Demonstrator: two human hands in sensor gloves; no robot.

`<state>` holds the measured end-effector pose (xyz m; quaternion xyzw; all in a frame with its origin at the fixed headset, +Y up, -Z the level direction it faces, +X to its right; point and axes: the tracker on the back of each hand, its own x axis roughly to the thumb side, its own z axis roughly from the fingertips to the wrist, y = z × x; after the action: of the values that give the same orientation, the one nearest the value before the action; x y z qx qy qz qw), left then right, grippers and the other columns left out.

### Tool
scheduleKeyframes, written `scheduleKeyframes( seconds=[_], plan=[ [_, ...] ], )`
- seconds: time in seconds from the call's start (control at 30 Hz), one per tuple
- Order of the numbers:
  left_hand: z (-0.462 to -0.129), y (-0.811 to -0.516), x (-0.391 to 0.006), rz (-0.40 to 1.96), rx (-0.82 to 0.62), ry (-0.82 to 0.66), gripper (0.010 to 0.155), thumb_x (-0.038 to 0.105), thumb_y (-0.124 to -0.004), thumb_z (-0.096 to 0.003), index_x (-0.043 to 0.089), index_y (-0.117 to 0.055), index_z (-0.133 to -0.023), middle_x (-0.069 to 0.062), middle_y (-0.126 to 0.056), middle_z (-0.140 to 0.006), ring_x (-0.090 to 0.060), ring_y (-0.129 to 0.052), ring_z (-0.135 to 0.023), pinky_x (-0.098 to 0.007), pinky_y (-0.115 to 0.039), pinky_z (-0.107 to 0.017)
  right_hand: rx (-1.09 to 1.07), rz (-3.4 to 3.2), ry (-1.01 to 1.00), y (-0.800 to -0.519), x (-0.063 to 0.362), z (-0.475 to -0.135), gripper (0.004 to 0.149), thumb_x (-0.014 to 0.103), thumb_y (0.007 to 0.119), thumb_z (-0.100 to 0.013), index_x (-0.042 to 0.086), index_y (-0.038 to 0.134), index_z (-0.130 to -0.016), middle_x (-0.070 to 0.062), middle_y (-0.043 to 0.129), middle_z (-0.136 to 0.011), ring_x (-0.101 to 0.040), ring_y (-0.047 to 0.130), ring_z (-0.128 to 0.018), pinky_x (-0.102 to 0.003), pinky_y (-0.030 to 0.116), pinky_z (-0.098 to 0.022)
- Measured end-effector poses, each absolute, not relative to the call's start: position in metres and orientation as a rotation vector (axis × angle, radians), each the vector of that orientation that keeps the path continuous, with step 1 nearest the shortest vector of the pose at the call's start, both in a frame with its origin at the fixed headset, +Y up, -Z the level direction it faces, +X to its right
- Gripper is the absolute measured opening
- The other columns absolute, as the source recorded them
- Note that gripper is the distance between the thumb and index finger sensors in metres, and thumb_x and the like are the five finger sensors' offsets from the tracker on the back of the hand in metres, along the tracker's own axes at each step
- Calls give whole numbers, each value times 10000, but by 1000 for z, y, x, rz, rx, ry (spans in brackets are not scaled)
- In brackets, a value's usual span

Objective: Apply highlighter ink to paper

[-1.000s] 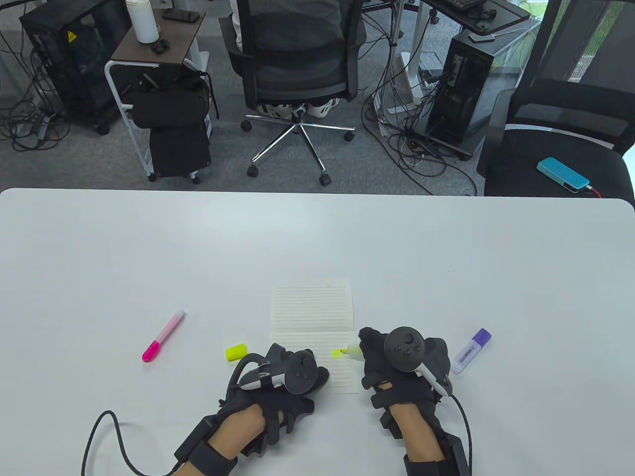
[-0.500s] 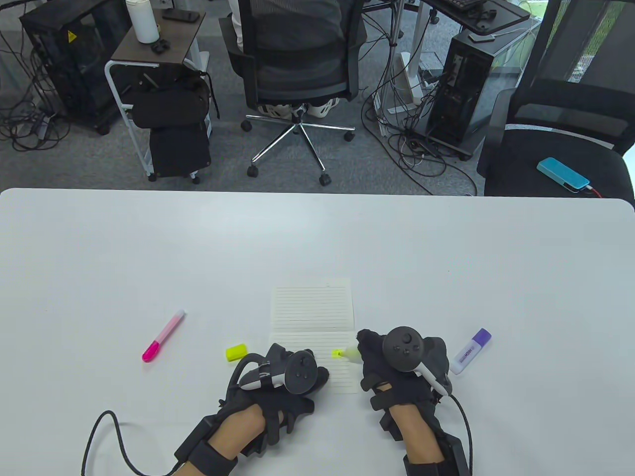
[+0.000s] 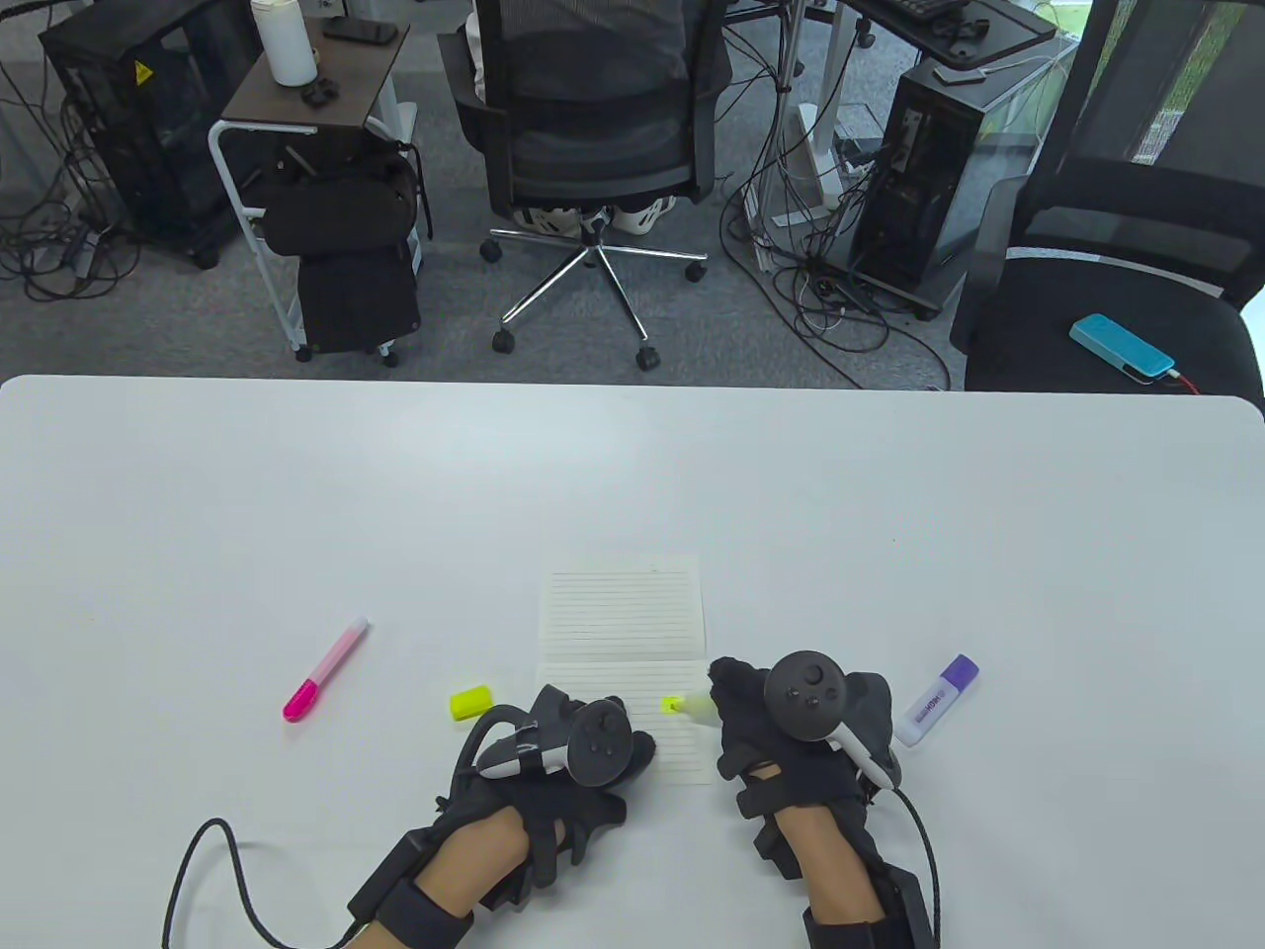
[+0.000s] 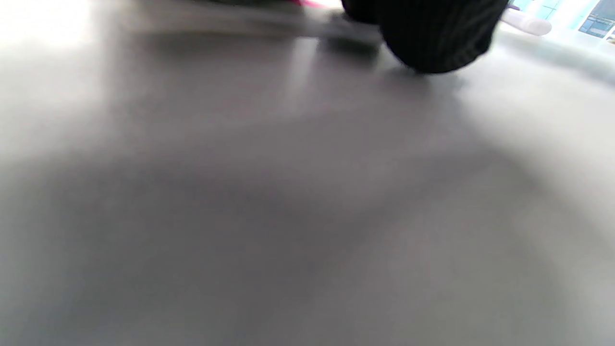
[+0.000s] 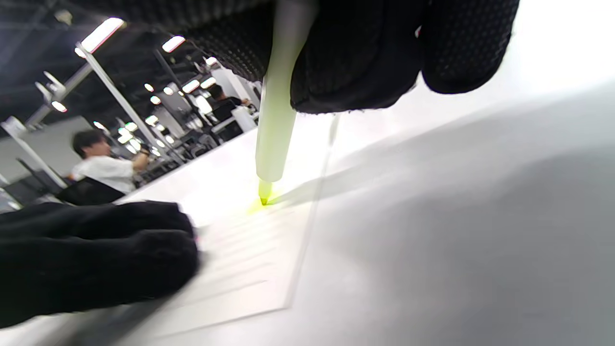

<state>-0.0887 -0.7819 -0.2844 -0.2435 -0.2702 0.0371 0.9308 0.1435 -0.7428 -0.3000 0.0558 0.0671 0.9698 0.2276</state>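
Note:
A lined sheet of paper (image 3: 621, 618) lies on the white table (image 3: 889, 514). My right hand (image 3: 781, 722) grips an uncapped yellow highlighter (image 3: 697, 704); its tip touches the paper near the right edge, where a small yellow mark shows. In the right wrist view the highlighter (image 5: 276, 125) stands tilted, tip on the paper (image 5: 250, 250). My left hand (image 3: 578, 746) rests on the paper's lower left part and also shows in the right wrist view (image 5: 96, 254). The left wrist view is blurred; one gloved fingertip (image 4: 432, 33) shows.
A yellow cap (image 3: 471, 701) lies left of my left hand. A pink highlighter (image 3: 324, 670) lies further left. A purple-and-white highlighter (image 3: 937, 700) lies just right of my right hand. Chairs, computers and cables stand beyond the table's far edge.
Almost nothing has changed; the right hand and highlighter tip have shifted very slightly on the paper. The left hand stays still.

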Motion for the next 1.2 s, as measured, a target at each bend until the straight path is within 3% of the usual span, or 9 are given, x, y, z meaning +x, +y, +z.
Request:
scheduleKeyframes(
  seconds=[0.57,0.73,0.83,0.97,1.07,1.2],
  plan=[
    [-285,-779,-92,127,-450,-577,681,514,-714,-455,369,-468,-1073,-40,-336,-1154,-359,-410,-1018,-539,-505,-704,239,2325,-186,-727,160,-282,403,336,709,-661,206,699,-1042,-142,865,-809,-295,909,-526,-578,716,-598],
    [-291,-752,-109,341,-290,-566,621,458,-726,-447,292,-615,-1036,-55,-508,-1123,-360,-537,-974,-535,-572,-664,257,2240,-190,-724,163,-279,429,322,710,-658,206,660,-1068,-150,836,-859,-311,903,-577,-585,704,-610],
    [-298,-725,-142,434,-94,-428,575,428,-738,-441,268,-700,-992,-53,-655,-1067,-340,-662,-912,-518,-641,-619,261,2180,-211,-723,166,-278,449,307,715,-656,202,633,-1084,-154,817,-890,-321,897,-613,-592,694,-619],
    [-309,-714,-195,384,-8,-161,543,402,-777,-436,254,-739,-958,-45,-720,-1025,-325,-721,-871,-511,-671,-595,274,2174,-222,-721,168,-277,455,305,715,-656,205,622,-1090,-150,810,-903,-323,894,-632,-592,691,-624],
    [-319,-728,-223,296,-133,0,580,405,-802,-430,242,-698,-977,-58,-686,-1037,-331,-696,-881,-515,-655,-605,286,2176,-206,-722,167,-277,455,305,715,-656,204,623,-1090,-150,809,-904,-324,893,-631,-592,692,-623],
    [-326,-751,-229,243,-345,67,695,457,-840,-409,222,-603,-1018,-81,-593,-1070,-353,-626,-911,-528,-608,-632,300,2184,-184,-723,167,-277,454,305,714,-656,200,626,-1089,-153,811,-901,-325,894,-628,-593,693,-621]
  ],
)
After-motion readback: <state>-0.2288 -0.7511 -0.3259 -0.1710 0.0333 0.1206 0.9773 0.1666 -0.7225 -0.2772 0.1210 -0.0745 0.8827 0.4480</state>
